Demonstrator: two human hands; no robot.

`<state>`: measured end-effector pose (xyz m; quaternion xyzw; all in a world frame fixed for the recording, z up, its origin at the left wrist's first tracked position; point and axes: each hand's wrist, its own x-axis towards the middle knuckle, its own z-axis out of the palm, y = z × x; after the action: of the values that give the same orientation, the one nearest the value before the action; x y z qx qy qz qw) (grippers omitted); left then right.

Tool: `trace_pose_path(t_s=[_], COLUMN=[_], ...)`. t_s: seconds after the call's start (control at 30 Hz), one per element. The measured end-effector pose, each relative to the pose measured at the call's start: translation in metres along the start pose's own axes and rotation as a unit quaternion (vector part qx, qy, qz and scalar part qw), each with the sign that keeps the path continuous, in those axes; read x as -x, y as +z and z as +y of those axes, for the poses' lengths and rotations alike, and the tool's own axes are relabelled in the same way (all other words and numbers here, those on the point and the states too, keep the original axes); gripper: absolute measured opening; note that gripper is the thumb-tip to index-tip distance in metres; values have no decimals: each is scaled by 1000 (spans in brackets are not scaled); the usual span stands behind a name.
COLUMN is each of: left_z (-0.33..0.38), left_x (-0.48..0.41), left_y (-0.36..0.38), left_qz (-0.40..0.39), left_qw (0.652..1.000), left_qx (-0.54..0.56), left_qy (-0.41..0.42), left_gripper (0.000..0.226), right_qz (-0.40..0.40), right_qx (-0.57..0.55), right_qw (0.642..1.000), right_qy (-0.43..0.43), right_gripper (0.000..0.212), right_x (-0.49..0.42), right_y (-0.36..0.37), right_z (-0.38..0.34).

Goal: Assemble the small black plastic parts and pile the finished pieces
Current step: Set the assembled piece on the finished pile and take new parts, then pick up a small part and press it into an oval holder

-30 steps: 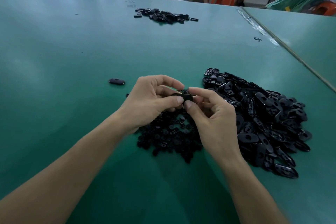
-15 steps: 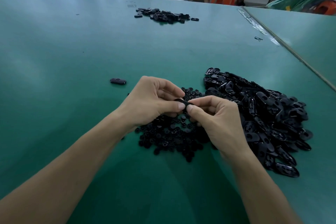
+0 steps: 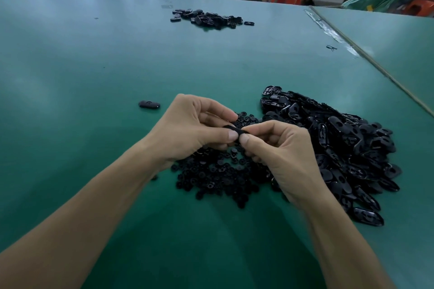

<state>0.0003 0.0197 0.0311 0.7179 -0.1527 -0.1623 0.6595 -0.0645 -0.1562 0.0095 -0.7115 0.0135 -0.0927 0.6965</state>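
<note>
Pinched black part [image 3: 234,130] (mostly finger-hidden)

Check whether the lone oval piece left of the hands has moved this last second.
No. The lone oval piece sits unchanged relative to the far pile.

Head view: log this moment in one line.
left hand: pinches part | right hand: pinches same part | small parts: heaped under hands | shells: heaped right | far pile: across table
</note>
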Motion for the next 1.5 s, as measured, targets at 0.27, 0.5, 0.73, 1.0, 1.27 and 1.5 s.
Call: trace_pose_path(t_s=[0.27,0.5,0.73,1.0,1.27,1.5], left_z=[-2,-4,-8,-11,-32,-59], left_x=[0,1,0,-3,-24,-29], left_y=[-2,4,8,1,-55,-95], left_qz=[-10,1,30,39,258,350], left_qw=[1000,1000,999,996,952,907], left_qx=[-22,-18,-4,-66,-151,-228], left_qy=[0,17,24,52,72,40], left_gripper=[21,21,23,18,16,24], right_qz=[-7,13,40,38,136,33], right_qx=[12,51,68,112,539,679], right_qw=[1000,999,997,993,830,731], right_qy=[9,-1,-4,-16,-43,55], right_gripper=[14,10,11,8,37,34], right_x=[2,1,-1,-1,-16,-43], right_y=[1,-1,1,4,-18,-26], right_z=[-1,3,5,3,-5,-16])
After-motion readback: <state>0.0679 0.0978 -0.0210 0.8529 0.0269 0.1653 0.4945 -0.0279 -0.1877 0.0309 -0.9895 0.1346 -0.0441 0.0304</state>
